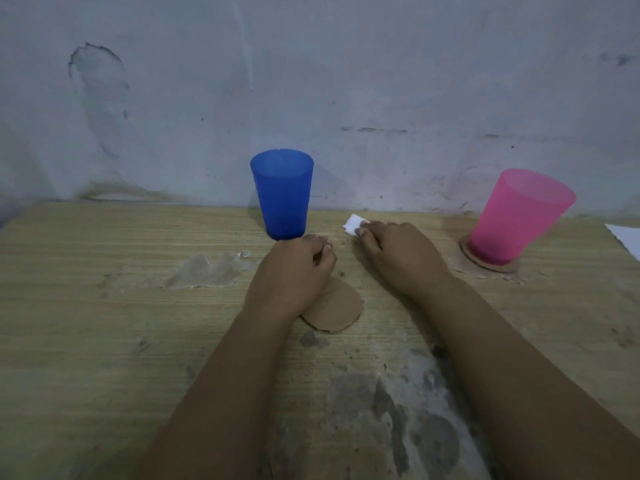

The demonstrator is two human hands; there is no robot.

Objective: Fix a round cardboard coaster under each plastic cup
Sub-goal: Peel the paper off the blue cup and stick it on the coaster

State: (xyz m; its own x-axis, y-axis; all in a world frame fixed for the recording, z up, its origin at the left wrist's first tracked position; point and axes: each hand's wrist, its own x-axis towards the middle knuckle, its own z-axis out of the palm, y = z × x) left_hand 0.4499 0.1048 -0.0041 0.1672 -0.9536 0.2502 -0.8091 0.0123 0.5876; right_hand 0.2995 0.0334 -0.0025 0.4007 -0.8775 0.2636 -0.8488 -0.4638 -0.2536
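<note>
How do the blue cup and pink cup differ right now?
The pink cup stands on a cardboard coaster; the blue cup stands on the bare table, its loose coaster lying apart, partly under the left hand. Blue sits centre, pink far right. Both are upright, translucent and tapered.

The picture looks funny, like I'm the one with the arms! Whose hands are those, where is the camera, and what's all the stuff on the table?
The camera sits on a person's head and looks down, so you see their own two arms reaching forward. There is only this one view. On the wooden table stand a blue cup and a pink cup. The pink cup already sits on a round cardboard coaster. A second loose coaster lies flat, partly under the left hand, whose fingers are curled beside the blue cup. The right hand pinches a small white scrap; I cannot tell what it is. A white sheet peeks in at the right edge.
</note>
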